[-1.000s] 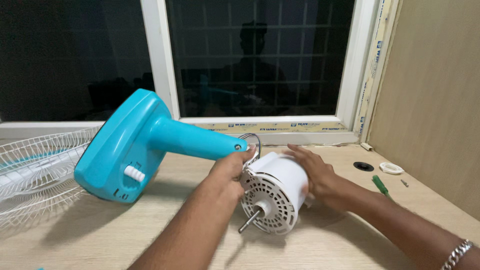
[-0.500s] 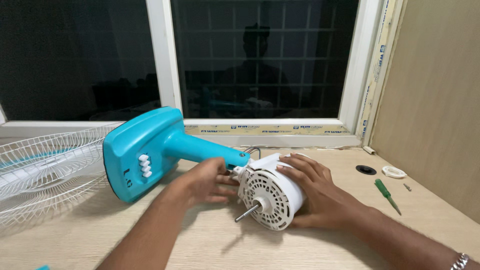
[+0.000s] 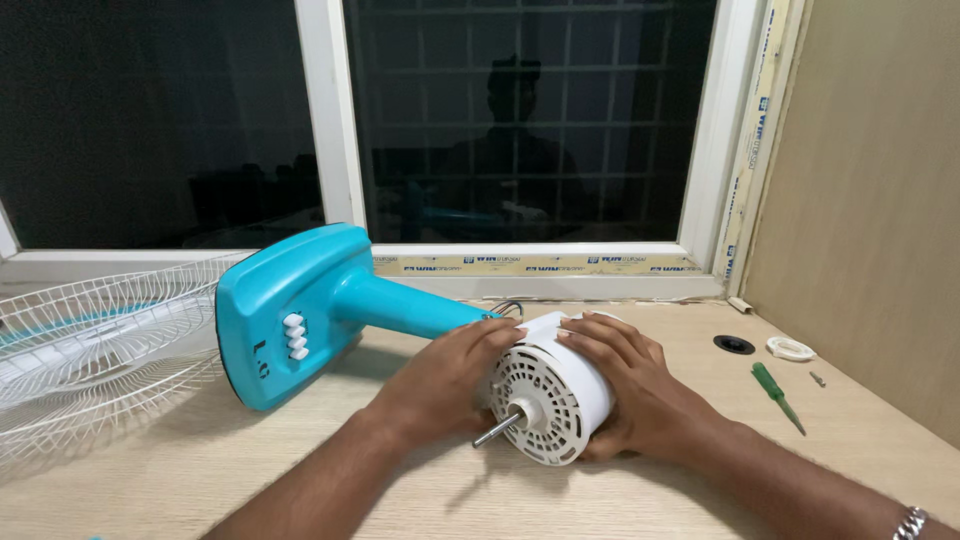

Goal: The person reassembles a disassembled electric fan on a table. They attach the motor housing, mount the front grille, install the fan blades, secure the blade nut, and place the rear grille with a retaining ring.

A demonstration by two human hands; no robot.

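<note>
A white fan motor housing with a metal shaft lies on its side on the wooden table. My left hand grips its left side, where it joins the neck of the turquoise fan stand. My right hand wraps over the top and right side of the motor. The stand's base has white push buttons and lies tipped on the table. Wires show behind the motor.
A white wire fan guard lies at the left. A green screwdriver, a small screw, a white ring and a black hole are at the right. Behind stands a dark window; a wooden panel wall is at the right.
The turquoise stand has come down from a raised tilt to rest on the table. My left hand moved from the neck joint onto the motor's side. My right hand closed around the motor.
</note>
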